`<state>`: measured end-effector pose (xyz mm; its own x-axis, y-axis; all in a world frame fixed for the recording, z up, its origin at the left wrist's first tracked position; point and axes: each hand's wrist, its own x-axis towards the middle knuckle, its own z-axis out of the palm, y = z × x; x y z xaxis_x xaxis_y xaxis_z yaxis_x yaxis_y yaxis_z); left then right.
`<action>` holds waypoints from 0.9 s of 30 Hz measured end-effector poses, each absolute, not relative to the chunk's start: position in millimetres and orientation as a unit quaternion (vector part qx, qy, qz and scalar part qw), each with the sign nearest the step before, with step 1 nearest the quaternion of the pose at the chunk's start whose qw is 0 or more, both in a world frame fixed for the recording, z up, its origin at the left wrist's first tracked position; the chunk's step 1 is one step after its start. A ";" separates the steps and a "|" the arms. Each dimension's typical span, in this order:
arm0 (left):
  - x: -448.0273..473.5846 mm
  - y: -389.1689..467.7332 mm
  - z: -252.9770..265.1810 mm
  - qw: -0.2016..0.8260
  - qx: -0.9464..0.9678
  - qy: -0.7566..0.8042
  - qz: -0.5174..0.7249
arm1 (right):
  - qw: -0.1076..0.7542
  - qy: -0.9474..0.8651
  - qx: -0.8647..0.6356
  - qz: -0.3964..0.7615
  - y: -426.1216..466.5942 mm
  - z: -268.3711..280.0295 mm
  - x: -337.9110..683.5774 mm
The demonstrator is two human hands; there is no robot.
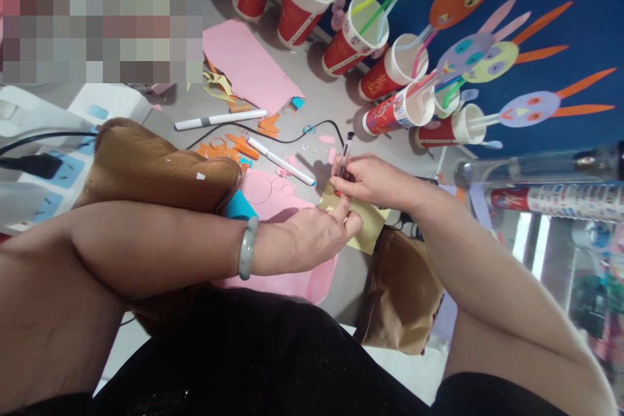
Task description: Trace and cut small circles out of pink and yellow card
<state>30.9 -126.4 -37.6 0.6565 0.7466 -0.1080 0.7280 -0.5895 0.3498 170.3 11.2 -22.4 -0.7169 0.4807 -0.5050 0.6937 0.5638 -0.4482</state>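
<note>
My right hand (373,177) is closed around a pen (345,155) with a dark end, held upright over a sheet of yellow paper (369,226). My left hand (316,234) rests on the same yellow paper, its fingers curled and pressed onto the sheet close to the pen's lower end. A small red spot shows between the two hands, too small to name. Below the left hand lies pink paper (266,187) with circles drawn on it. The pen's tip is hidden by my fingers.
Red-and-white paper cups (344,52) with straws and paper animal faces line the back. Two white markers (283,161), orange scraps (219,149), a pink sheet (248,65) and a black cable (287,141) lie about. Brown cushions (160,166) and a power strip (73,162) are nearby.
</note>
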 end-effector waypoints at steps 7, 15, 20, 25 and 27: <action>28.6 -126.1 -31.5 0.178 0.893 0.413 0.012 | 0.123 0.864 0.357 -0.332 13.8 -27.3 174.4; 30.5 -128.1 -35.9 0.169 0.892 0.418 0.016 | 0.081 0.857 0.387 -0.332 12.9 -31.7 181.9; 34.2 -128.9 -44.0 0.149 0.898 0.412 0.041 | 0.086 0.845 0.393 -0.353 9.2 -32.2 180.7; 33.3 -127.3 -41.5 0.162 0.895 0.415 0.023 | 0.108 0.853 0.375 -0.346 7.0 -32.3 178.7; 33.0 -127.4 -40.8 0.161 0.895 0.415 0.025 | 0.112 0.858 0.371 -0.337 6.8 -32.5 178.8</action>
<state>33.0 -127.4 -40.8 0.6539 0.7513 -0.0895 0.7355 -0.6034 0.3082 178.8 6.8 -32.5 -0.7002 0.5612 -0.4413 0.7115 0.4981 -0.4956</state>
